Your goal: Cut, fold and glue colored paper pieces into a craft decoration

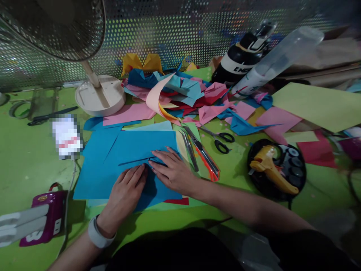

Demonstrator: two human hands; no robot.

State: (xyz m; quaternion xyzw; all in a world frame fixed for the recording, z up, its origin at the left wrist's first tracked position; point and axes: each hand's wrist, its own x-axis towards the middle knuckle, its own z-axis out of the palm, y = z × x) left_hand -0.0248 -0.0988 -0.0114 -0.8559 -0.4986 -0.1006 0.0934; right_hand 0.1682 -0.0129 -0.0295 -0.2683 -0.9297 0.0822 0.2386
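**Both hands flat on blue paper**

Blue paper (113,158): stack of sheets lying on the green table (25,162), centre-left, just in front of the person. A crease or cut edge runs across the top sheet near the fingertips.

Left hand (125,192): open, palm down, fingers together, pressing the paper's near part. Grey band (97,233) on the wrist.

Right hand (172,171): open, flat, fingers spread, tips on the crease, touching the left hand's fingertips. Neither hand grips anything.

Just right of the paper: an orange-handled cutter (207,160) and a metal tool beside it, kind unclear. Beyond those, black scissors (221,141), blades shut.

Farther right: round black tray (299,180) holding a yellow tape dispenser (270,169).

Behind the paper: heap of coloured scraps (183,98), pink, blue, red, yellow, some folded. Large pale-yellow sheet (318,105) far right.

Back right: black bottle (242,56) with white lettering, only partly readable, and a clear tube (279,60) leaning on it.

Back left: fan (98,94) on a white round base. Blurred white card (67,136) left of the paper, writing unreadable.

Near left: purple device (46,218), small label too small to read.

Perforated metal panel (169,34) closes the back of the table
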